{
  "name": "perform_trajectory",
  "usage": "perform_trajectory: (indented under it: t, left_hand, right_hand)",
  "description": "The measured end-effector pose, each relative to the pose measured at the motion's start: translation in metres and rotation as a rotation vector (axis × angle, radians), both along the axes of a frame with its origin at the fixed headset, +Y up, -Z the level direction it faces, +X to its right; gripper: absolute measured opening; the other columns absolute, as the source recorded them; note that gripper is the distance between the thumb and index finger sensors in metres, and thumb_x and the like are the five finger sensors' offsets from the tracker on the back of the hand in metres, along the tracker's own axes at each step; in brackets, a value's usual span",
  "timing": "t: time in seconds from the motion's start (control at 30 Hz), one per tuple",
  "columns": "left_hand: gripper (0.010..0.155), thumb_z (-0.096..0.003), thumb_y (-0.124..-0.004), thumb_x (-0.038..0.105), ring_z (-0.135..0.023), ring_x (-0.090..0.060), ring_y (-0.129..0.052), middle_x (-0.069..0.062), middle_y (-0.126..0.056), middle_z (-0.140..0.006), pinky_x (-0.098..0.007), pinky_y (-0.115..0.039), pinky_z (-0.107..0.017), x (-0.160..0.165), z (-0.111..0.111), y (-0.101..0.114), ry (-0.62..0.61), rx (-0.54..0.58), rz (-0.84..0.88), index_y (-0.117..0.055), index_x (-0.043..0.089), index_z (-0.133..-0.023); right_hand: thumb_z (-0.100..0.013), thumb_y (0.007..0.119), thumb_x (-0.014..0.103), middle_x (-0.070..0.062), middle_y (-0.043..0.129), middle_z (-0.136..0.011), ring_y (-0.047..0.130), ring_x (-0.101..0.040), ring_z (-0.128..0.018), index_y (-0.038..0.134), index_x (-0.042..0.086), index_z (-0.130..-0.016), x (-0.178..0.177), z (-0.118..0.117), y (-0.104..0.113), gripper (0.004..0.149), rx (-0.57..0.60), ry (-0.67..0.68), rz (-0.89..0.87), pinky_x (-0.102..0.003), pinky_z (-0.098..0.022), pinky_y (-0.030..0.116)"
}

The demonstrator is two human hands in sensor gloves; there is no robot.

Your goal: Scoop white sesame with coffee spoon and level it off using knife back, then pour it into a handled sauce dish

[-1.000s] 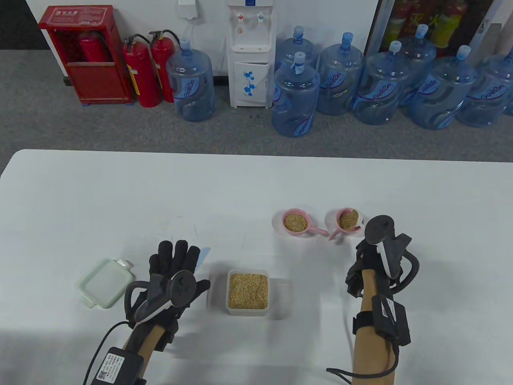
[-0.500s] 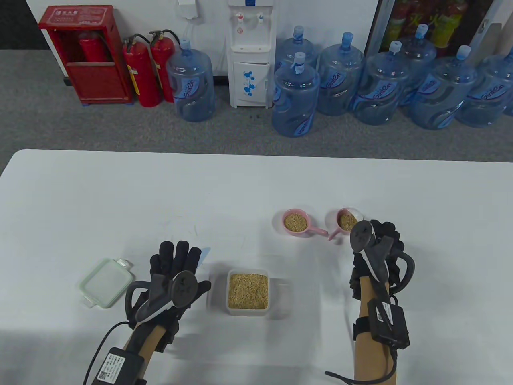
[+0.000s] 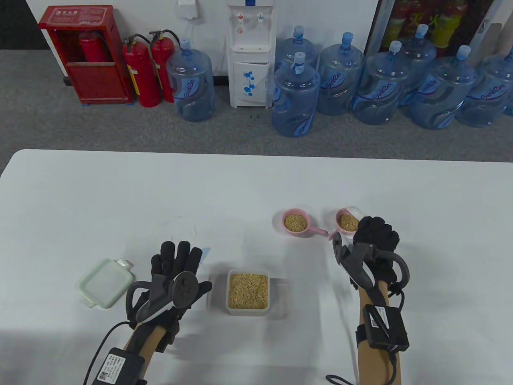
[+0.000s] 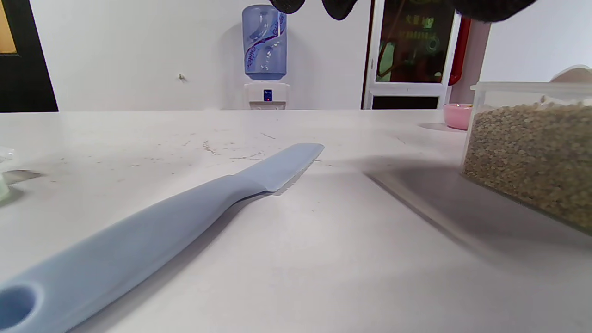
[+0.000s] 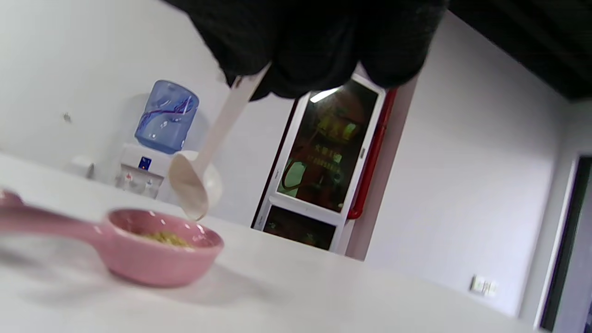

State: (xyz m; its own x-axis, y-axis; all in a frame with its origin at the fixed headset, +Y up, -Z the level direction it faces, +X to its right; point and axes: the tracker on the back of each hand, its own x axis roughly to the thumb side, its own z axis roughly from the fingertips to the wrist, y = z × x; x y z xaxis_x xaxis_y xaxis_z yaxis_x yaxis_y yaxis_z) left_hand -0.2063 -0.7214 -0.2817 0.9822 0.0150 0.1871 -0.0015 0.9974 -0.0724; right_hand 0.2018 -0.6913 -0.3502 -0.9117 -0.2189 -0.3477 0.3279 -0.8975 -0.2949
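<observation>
1. The left hand (image 3: 176,264) lies flat on the counter (image 3: 120,192), fingers straight, over the blue knife (image 4: 185,208).
2. The sesame container (image 3: 247,291) stands just beside it.
3. The right hand (image 3: 374,244), fingers curled, pinches the white spoon (image 5: 194,180), tilted down over the right pink dish (image 3: 347,221).
</observation>
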Motion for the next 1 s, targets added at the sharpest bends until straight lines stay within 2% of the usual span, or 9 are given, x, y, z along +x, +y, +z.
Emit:
perform_trajectory:
  t: [0.1,0.27,0.37,0.57,0.8,0.93,1.0]
  left_hand:
    - [0.082,-0.0498,-0.058,0.067,-0.117,-0.043,-0.019,-0.004,-0.026,-0.128,-0.058,-0.033,-0.084,0.002,0.001,-0.001,-0.020,-0.008,0.012,-0.035,0.032,-0.120]
    - [0.082,-0.0491,-0.059,0.067,-0.117,-0.042,-0.021,-0.004,-0.029,-0.128,-0.058,-0.034,-0.085,0.008,0.003,-0.002,-0.074,-0.026,0.079,-0.036,0.032,-0.120]
    - [0.083,-0.0484,-0.061,0.066,-0.117,-0.041,-0.023,-0.004,-0.030,-0.128,-0.058,-0.035,-0.085,0.012,0.005,-0.003,-0.110,-0.019,0.099,-0.037,0.032,-0.120]
    - [0.085,-0.0469,-0.064,0.066,-0.118,-0.041,-0.025,-0.003,-0.033,-0.128,-0.057,-0.036,-0.085,0.023,0.007,-0.011,-0.178,-0.060,0.149,-0.037,0.032,-0.120]
    - [0.088,-0.0459,-0.064,0.067,-0.118,-0.041,-0.026,-0.004,-0.033,-0.128,-0.057,-0.036,-0.085,0.039,0.004,-0.027,-0.218,-0.159,0.205,-0.034,0.029,-0.120]
    - [0.091,-0.0436,-0.060,0.069,-0.118,-0.042,-0.026,-0.004,-0.032,-0.129,-0.058,-0.036,-0.085,0.043,0.000,-0.036,-0.224,-0.190,0.227,-0.032,0.029,-0.120]
    - [0.091,-0.0435,-0.059,0.069,-0.118,-0.042,-0.027,-0.004,-0.032,-0.129,-0.058,-0.037,-0.085,0.045,-0.002,-0.038,-0.224,-0.206,0.228,-0.030,0.030,-0.120]
  right_hand:
    - [-0.057,0.070,0.021,-0.018,0.076,-0.095,0.086,-0.017,-0.064,0.072,0.011,-0.100,0.003,0.009,0.018,0.044,0.026,0.052,-0.176,-0.049,-0.065,0.075]
    - [-0.057,0.071,0.021,-0.019,0.077,-0.094,0.087,-0.017,-0.062,0.073,0.010,-0.100,-0.005,0.038,0.043,0.045,0.074,0.230,-0.295,-0.050,-0.062,0.077]
    - [-0.057,0.071,0.021,-0.020,0.077,-0.093,0.088,-0.017,-0.062,0.073,0.008,-0.099,-0.014,0.058,0.048,0.045,0.056,0.326,-0.384,-0.050,-0.061,0.077]
    - [-0.056,0.071,0.020,-0.020,0.077,-0.093,0.088,-0.019,-0.062,0.073,0.008,-0.099,-0.047,0.096,0.038,0.045,0.020,0.534,-0.511,-0.052,-0.061,0.077]
    - [-0.056,0.072,0.020,-0.019,0.077,-0.094,0.088,-0.019,-0.063,0.074,0.009,-0.099,-0.092,0.118,0.013,0.044,-0.018,0.750,-0.394,-0.052,-0.062,0.077]
    - [-0.056,0.072,0.021,-0.018,0.077,-0.094,0.087,-0.018,-0.064,0.073,0.010,-0.099,-0.110,0.124,0.002,0.044,-0.046,0.800,-0.265,-0.052,-0.063,0.076]
    - [-0.056,0.072,0.021,-0.018,0.077,-0.094,0.087,-0.018,-0.064,0.073,0.011,-0.099,-0.116,0.126,-0.002,0.044,-0.022,0.814,-0.224,-0.051,-0.063,0.076]
